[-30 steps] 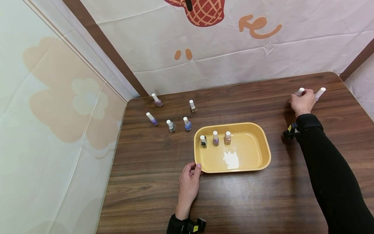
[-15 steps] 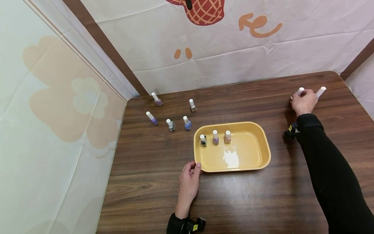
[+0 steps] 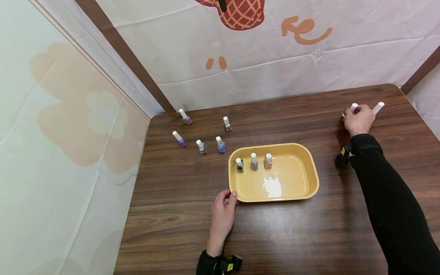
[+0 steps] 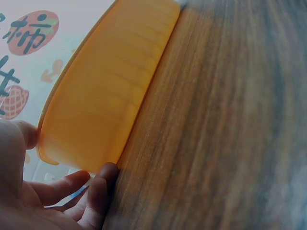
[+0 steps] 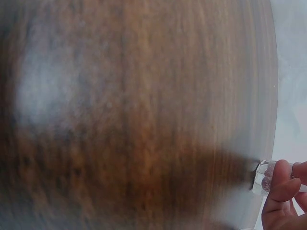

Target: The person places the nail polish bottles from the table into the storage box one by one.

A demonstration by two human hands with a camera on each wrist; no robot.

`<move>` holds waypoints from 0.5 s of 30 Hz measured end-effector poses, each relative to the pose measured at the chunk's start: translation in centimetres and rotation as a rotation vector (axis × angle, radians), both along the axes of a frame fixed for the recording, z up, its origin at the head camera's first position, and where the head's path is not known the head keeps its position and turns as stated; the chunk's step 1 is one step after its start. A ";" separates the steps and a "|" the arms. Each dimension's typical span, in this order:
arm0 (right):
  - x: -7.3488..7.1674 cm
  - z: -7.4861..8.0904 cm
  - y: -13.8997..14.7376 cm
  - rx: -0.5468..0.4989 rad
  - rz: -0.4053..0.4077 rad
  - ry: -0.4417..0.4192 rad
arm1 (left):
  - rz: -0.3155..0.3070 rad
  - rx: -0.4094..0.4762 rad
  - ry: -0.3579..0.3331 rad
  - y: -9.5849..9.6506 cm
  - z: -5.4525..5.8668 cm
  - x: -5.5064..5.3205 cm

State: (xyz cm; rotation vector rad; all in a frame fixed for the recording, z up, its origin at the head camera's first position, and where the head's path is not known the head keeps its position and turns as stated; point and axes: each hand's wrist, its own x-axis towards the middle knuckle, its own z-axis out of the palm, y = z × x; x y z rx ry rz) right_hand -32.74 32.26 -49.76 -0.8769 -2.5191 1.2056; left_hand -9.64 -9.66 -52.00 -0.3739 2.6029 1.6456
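Observation:
My left hand [image 3: 222, 214] holds the near left corner of a yellow tray [image 3: 275, 199]; in the left wrist view the thumb is at the rim and the fingers touch the lower outer wall. At the far right of the table, my right hand [image 3: 358, 120] pinches a white-capped nail polish bottle [image 3: 353, 107]. Its clear glass base [image 5: 263, 177] shows in the right wrist view, standing on or just over the wood. Just right of that hand rises another white-capped bottle [image 3: 378, 108], its lower part hidden. Inside the tray stand a dark bottle [image 3: 240, 166], a purple bottle [image 3: 254, 162] and a peach bottle [image 3: 268, 161].
Several more nail polish bottles stand left of and behind the tray, among them a blue one [image 3: 221, 146], a grey-green one [image 3: 202, 148], a violet one [image 3: 181, 141] and a mauve one [image 3: 186, 118]. Printed cloth walls [image 3: 268, 72] border the wooden table [image 3: 178, 214].
My right hand has shifted very slightly to the right, still pinching the bottle. The left hand, the tray and the other bottles stay in place.

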 end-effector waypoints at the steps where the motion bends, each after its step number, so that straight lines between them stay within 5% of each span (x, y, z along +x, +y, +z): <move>1: 0.0 0.0 0.0 0.006 0.005 0.005 | -0.001 0.003 0.001 0.0 0.0 0.0; 15: 0.3 0.3 0.2 0.041 0.024 0.027 | -0.003 0.009 0.003 0.0 -0.1 0.0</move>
